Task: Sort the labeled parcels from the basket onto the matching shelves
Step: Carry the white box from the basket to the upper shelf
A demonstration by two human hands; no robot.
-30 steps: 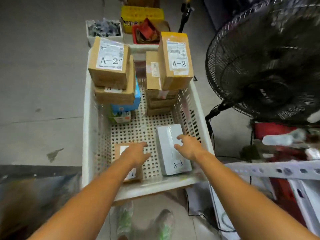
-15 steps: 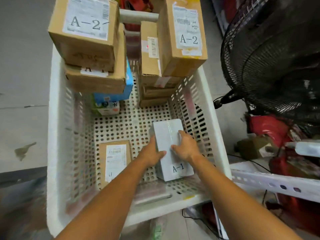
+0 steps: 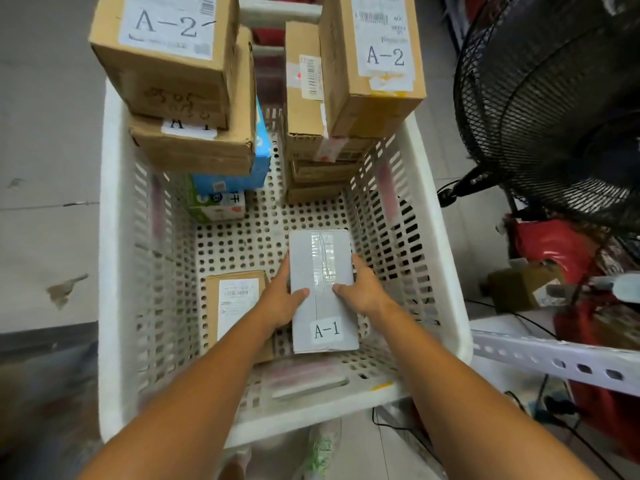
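We hold the grey parcel [image 3: 323,292] marked A-1 by the basket's [image 3: 114,237] near edge, right of middle, with our left hand [image 3: 282,299] and right hand [image 3: 363,289] clasping its long sides, thumbs on top. We judge it stiff and light, its glossy top tape perhaps slippery, so the bare sides are the best hold. We count one A-1 parcel, the left A-2 box [image 3: 166,53] and the right A-2 box [image 3: 377,64] topping the far-corner stacks, and one small brown parcel [image 3: 235,306] just left; the stacked rest we cannot count.
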